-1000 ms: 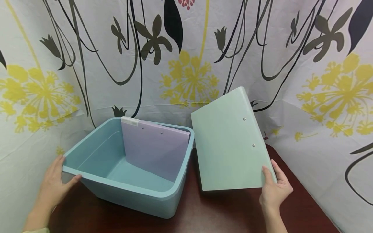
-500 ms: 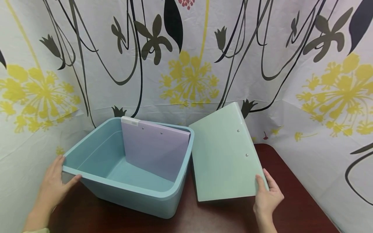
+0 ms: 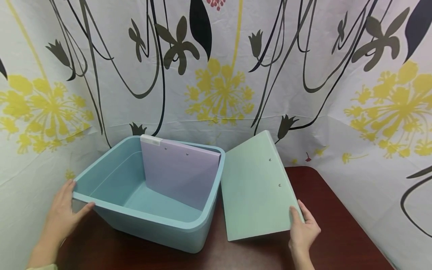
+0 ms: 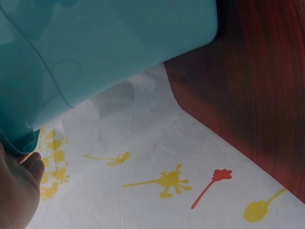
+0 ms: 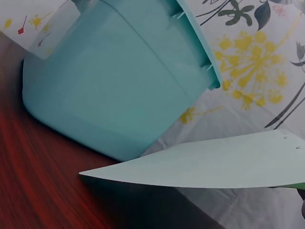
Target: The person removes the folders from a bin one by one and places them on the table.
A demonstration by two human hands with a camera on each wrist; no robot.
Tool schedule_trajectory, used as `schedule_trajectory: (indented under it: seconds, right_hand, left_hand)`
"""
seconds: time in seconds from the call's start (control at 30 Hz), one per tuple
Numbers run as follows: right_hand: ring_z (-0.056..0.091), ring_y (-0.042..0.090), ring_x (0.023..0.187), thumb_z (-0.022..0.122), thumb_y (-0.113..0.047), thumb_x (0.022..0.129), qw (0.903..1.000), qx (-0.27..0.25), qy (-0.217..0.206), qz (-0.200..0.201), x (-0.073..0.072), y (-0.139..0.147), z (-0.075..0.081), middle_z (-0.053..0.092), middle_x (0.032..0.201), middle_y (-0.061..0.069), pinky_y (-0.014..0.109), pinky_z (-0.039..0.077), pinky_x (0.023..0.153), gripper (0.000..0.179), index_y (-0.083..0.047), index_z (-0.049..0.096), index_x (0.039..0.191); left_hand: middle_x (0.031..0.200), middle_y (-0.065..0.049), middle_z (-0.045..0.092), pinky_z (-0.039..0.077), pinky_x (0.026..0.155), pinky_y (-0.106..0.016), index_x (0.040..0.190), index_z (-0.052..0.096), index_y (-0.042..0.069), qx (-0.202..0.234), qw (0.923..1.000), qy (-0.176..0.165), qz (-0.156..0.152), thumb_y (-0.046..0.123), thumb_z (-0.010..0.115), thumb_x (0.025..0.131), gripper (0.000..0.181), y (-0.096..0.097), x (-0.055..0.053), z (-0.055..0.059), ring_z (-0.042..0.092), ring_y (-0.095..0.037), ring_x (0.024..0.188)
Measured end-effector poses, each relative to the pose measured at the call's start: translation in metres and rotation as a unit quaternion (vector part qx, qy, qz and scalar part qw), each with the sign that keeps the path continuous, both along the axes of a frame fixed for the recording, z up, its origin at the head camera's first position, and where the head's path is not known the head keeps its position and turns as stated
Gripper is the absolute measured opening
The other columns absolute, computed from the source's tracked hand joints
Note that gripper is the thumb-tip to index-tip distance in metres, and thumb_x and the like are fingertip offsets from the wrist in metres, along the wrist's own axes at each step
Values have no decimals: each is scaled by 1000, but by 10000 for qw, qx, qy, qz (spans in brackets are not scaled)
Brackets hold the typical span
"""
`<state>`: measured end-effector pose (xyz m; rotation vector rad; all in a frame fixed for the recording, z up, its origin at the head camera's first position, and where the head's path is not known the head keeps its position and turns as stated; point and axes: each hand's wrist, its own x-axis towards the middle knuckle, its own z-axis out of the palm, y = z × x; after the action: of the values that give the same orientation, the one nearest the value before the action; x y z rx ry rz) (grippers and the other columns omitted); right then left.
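A blue plastic storage bin stands on the table at left of centre. My left hand grips its near left corner, thumb over the rim; in the left wrist view the fingers curl under that rim. Inside the bin a lilac file folder leans upright against the back wall. My right hand pinches a pale green file folder by its lower right edge, thumb on the front cover. That folder is tilted, just right of the bin. In the right wrist view its edge is above the table.
The table is dark red-brown wood with a rounded far right corner. Behind and beside it hangs a white cloth with yellow and grey flower prints.
My right hand has moved the green folder down and to the left, closer to the bin and the table. The left hand, the bin and the lilac folder have stayed put.
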<state>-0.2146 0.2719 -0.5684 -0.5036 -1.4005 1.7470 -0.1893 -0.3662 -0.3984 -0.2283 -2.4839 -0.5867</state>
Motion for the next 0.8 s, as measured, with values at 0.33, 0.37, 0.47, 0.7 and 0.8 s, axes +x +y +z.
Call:
schedule_trajectory:
  seconds: [0.33,0.37,0.47,0.7,0.8]
  right_hand:
    - [65,13,90,74,-31,74,9956,556,-727,-215,-4,-4,-11,66,108,7,14,50,59,42,-19,66,113]
    - [65,12,90,73,-33,74,9941,649,-832,-236,-3,-5,-11,65,109,7,14,50,59,41,-20,66,113]
    - [64,10,89,71,-35,76,9900,862,-1085,-247,-2,-7,-11,65,110,5,13,49,59,40,-23,65,114]
    - [60,11,96,65,-42,79,9755,1244,-1804,-202,0,-4,-16,63,114,3,9,45,63,42,-24,63,117]
    - [58,15,101,62,-46,81,9659,1391,-2182,-109,2,-2,-16,61,118,4,10,44,65,46,-23,60,120]
  left_hand:
    - [140,-32,20,6,109,-49,138,20,-11,12,10000,11,-3,37,61,83,83,2,1,2,20,-51,124]
    - [140,-32,20,6,109,-49,138,20,-11,14,10000,11,-5,37,61,83,83,2,1,2,20,-51,124]
    - [141,-32,19,6,109,-49,138,19,-10,20,10000,-1,3,37,61,83,84,1,0,2,19,-51,125]
    - [141,-31,19,5,109,-48,139,19,-10,16,10000,-23,56,38,61,83,84,2,0,1,20,-50,125]
    - [141,-31,20,5,110,-47,138,19,-10,1,10000,-12,65,38,61,83,84,1,1,0,20,-50,126]
